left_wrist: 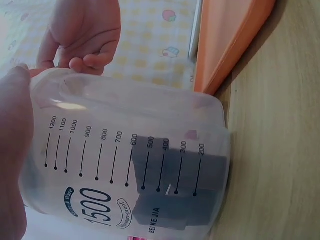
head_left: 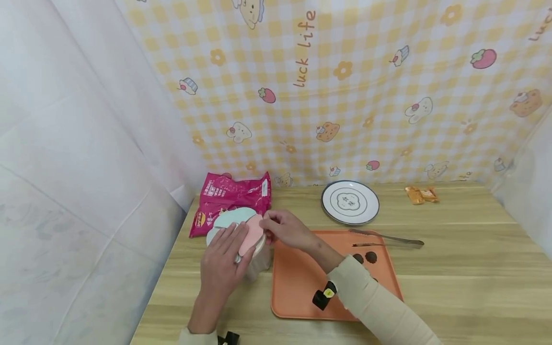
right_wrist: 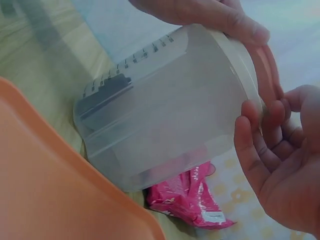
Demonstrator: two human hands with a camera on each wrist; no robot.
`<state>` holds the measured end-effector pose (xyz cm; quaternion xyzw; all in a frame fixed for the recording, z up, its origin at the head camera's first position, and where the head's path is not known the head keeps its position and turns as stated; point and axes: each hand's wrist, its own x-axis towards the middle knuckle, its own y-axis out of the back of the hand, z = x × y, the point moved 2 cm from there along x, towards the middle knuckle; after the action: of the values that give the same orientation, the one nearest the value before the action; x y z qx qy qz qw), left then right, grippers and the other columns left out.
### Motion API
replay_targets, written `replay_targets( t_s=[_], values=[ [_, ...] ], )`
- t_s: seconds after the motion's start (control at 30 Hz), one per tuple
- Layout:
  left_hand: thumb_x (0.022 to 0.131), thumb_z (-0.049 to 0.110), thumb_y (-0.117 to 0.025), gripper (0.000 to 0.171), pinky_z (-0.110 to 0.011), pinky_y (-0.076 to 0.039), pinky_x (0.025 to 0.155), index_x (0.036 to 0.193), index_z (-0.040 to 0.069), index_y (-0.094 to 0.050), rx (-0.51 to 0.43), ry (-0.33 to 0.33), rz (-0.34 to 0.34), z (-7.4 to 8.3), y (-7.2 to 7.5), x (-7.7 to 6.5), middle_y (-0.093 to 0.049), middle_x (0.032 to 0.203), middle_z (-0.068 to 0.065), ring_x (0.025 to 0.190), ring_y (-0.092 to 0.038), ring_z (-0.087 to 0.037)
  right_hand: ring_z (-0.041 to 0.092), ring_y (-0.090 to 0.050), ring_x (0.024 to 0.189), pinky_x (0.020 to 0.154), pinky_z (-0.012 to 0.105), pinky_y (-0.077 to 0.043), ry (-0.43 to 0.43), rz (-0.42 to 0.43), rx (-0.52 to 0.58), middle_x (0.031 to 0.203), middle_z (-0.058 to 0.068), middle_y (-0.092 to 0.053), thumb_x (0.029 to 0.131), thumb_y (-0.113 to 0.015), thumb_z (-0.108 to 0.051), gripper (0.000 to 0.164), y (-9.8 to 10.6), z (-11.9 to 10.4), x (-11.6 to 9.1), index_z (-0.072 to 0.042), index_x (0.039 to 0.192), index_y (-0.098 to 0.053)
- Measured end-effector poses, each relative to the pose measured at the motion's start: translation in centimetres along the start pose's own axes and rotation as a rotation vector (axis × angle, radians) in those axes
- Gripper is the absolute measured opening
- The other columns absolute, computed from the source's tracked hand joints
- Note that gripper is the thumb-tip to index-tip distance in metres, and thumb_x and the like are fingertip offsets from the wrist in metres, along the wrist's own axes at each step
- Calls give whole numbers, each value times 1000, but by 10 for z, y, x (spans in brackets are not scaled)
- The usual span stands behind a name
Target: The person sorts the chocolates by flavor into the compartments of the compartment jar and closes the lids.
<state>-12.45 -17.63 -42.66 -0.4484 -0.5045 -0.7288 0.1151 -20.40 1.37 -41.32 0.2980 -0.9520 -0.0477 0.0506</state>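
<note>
A translucent plastic storage jar (left_wrist: 100, 150) with printed measuring marks stands at the left of the table. Dark pieces (left_wrist: 200, 172) lie in its bottom. Its lid has pastel flaps, among them a mint one (head_left: 235, 216) and a raised pink one (head_left: 253, 232). My left hand (head_left: 221, 261) rests over the lid with its fingers stretched across it, partly covering the flaps. On the lid's right side, my right hand (head_left: 284, 231) pinches the edge of the pink flap between thumb and fingers.
Behind the jar lies a magenta snack bag (head_left: 254, 191). An orange tray (head_left: 297, 292) right of the jar carries several dark round balls (head_left: 371, 257) and metal tongs (head_left: 401, 238) reaching over its edge. Farther back are a white plate (head_left: 366, 201) and small orange packets (head_left: 415, 195).
</note>
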Motion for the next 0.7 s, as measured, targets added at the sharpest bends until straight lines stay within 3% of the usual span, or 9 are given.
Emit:
replay_targets(
  t_s=[0.23,0.4,0.57,0.7],
  values=[
    [106,52,-44,61,-55,-49,103,137,5,-66,1,35,-5,0,-3,0,-68,132,-12,120,-66,-34,20,-64,73,74,38,-62,-3,1,2,81,8,-59,107,-56,-24,27,2,-6,-1,-3,92,-64],
    [106,51,-43,60,-54,-48,104,135,4,-67,-18,59,31,1,-7,1,-69,131,-11,118,-67,-34,22,-66,78,78,45,-62,-6,16,-22,84,8,-63,107,-56,-29,30,11,-7,-6,-2,97,-66],
    [105,47,-45,56,-49,-46,109,135,5,-68,-46,81,84,2,-8,2,-69,130,-9,118,-67,-33,28,-67,85,80,51,-59,2,56,-106,88,11,-66,106,-58,-28,25,32,-4,-19,-6,98,-67],
    [105,44,-46,54,-40,-40,114,133,4,-69,-64,104,113,3,-7,-1,-70,128,-10,116,-68,-34,30,-67,95,81,46,-57,0,99,-198,98,9,-70,106,-60,-26,16,55,4,-41,-14,105,-70]
  ],
)
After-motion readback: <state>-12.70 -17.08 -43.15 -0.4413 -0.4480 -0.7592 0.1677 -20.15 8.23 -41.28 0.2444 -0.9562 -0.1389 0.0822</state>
